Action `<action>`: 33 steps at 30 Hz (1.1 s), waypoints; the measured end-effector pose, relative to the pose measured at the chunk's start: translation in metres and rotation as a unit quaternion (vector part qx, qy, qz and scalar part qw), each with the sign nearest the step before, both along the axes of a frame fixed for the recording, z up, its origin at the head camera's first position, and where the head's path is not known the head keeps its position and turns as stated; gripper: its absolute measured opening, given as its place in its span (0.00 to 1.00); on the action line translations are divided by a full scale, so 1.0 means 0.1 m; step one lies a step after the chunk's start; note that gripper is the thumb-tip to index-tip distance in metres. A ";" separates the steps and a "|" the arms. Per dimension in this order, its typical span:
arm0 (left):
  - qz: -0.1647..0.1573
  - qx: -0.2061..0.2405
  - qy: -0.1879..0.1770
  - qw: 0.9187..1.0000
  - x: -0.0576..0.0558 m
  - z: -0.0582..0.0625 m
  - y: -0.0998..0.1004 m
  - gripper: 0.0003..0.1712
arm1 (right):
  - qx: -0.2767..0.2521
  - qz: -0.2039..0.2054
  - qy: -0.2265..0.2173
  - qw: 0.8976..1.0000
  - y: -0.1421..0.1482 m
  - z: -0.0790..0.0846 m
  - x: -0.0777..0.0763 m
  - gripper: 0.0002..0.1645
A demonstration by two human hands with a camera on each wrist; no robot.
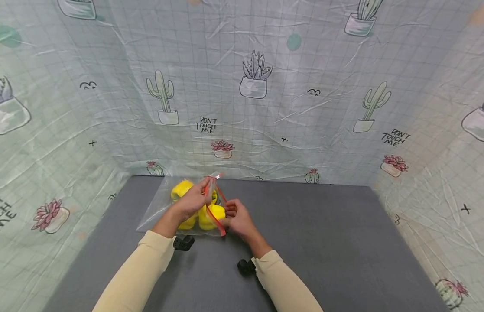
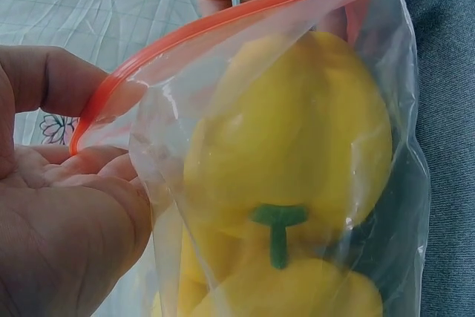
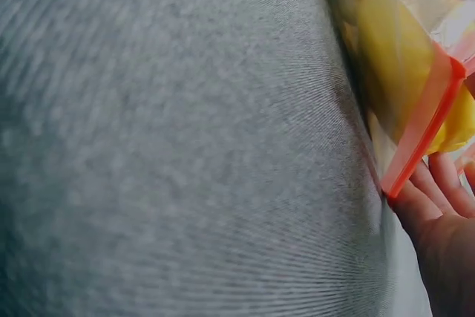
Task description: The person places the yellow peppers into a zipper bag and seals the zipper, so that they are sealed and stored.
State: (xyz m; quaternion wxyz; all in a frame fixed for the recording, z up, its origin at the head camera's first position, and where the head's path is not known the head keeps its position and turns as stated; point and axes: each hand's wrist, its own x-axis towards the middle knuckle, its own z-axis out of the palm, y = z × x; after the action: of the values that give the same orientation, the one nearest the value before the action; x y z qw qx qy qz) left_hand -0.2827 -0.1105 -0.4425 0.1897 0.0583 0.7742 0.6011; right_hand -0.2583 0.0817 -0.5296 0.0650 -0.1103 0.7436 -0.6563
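Note:
A clear zip bag with a red-edged mouth lies on its side, holding several yellow bell peppers. My left hand pinches the far part of the red rim, keeping the mouth parted. At the mouth, one yellow bell pepper bulges past the near red strip. My right hand is at this pepper, its relaxed fingers against the mouth side. Through the plastic in the left wrist view, a green stem shows on the upper pepper; right fingertips show behind the red strip.
A grey cloth-covered table extends to the right of the bag. A pale curtain printed with cacti surrounds it at the back and sides. Black wrist cameras sit below both sleeves, close over the table.

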 end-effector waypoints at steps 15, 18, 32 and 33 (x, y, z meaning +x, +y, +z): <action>0.008 0.043 -0.002 0.999 -0.02 -0.06 0.01 0.54 | 0.038 0.003 0.045 0.998 -0.10 -0.04 0.00 0.14; 0.009 0.042 -0.001 0.999 -0.03 -0.06 0.01 0.54 | 0.040 -0.019 0.035 0.998 -0.12 -0.05 0.00 0.11; 0.008 0.029 0.007 1.000 -0.07 -0.11 0.02 0.53 | 0.093 0.042 0.014 0.995 -0.11 0.02 -0.05 0.24; 0.004 0.020 0.013 1.000 -0.06 -0.11 0.02 0.53 | 0.085 0.031 0.012 0.996 -0.10 0.02 -0.06 0.23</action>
State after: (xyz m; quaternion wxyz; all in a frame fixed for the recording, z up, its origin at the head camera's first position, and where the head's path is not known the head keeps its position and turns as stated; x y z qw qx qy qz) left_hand -0.2891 -0.1083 -0.4539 0.1759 0.0667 0.7646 0.6164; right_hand -0.2641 0.0722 -0.5271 0.0854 -0.1354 0.7939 -0.5866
